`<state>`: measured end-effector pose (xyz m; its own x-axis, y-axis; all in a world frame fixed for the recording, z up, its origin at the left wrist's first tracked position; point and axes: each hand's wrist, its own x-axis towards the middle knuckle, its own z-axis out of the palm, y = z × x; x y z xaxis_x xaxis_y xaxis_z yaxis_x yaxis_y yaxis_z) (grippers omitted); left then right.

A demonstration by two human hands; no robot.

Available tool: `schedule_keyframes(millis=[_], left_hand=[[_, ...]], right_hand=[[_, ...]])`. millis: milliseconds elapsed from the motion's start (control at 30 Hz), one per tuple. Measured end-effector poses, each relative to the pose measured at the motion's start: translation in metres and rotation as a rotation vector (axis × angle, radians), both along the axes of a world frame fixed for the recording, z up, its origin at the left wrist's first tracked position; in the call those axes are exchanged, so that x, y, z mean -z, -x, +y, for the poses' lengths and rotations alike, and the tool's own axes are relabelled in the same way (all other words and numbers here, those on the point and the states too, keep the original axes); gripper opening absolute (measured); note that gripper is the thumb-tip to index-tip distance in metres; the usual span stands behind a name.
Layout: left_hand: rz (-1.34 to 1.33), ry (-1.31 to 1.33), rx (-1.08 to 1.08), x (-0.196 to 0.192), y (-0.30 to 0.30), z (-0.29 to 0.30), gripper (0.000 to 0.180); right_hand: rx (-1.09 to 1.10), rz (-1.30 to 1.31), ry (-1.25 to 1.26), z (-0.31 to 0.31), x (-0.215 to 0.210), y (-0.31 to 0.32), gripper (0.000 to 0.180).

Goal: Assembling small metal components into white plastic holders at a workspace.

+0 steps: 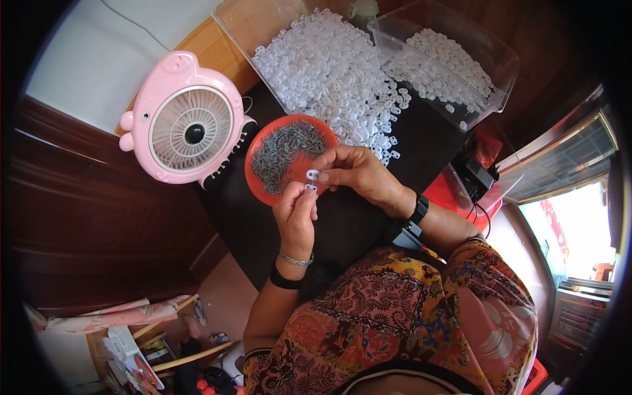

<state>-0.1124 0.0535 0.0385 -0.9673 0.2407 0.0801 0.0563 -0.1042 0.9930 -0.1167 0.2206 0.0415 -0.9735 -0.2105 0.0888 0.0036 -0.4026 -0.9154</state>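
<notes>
Over the near edge of a red bowl [253, 172], my two hands meet. My right hand [363, 172] pinches a small white oval plastic piece with holes [312, 174] between thumb and fingers. Just below it, my left hand [296, 220] is closed on another small white plastic piece [310, 187], its fingertips covering part of it. Something thin seems to run between the two pieces, too small to make out. Many small grey metal screws [283, 148] fill much of the bowl.
Behind the bowl, white plastic pieces [329, 72] spill from a tilted clear bin onto the dark table [247, 227]. A second clear bin [487, 85] at far right holds more. A pink pig-shaped fan [193, 131] stands left of the bowl. Red container [447, 194] at right.
</notes>
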Motion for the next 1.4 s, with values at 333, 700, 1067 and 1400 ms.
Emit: schedule_keyframes(millis=[333,700,1067,1400], left_hand=[[0.008,0.023,0.03,-0.001,-0.001,0.0,0.02],[0.052,0.034,0.015,0.003,-0.003,0.002,0.02],[0.019,0.031,0.02,0.006,-0.002,0.002,0.021],[-0.095,-0.041,0.077,0.006,-0.001,0.0,0.021]], right_hand=[[0.02,0.047,-0.05,-0.001,-0.003,-0.002,0.014],[-0.016,0.059,-0.011,0.0,-0.004,-0.004,0.014],[0.011,0.122,-0.152,-0.002,0.006,-0.009,0.016],[0.028,0.27,-0.375,0.003,0.0,-0.011,0.021]])
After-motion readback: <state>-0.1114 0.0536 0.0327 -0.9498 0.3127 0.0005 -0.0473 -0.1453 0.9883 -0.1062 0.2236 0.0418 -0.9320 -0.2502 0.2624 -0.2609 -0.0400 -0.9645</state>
